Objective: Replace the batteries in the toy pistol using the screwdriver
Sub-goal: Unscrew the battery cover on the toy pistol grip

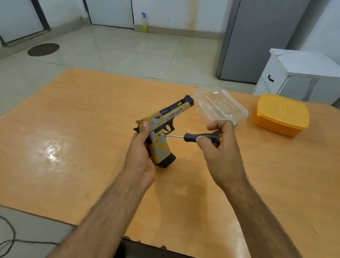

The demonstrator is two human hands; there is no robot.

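My left hand (140,155) grips a yellow, grey and black toy pistol (164,128) by the back of its handle, holding it above the wooden table (63,141) with the barrel pointing up and to the right. My right hand (220,150) holds a screwdriver (194,137) with a black and yellow handle. Its thin metal shaft runs leftward, and the tip touches the side of the pistol's handle just below the trigger guard.
A clear plastic tray (220,105) with small pale items inside lies behind my right hand. A closed yellow lidded box (281,114) stands at the table's right. A white cabinet (307,78) and a grey fridge (260,34) stand beyond. A cable (6,240) lies on the floor.
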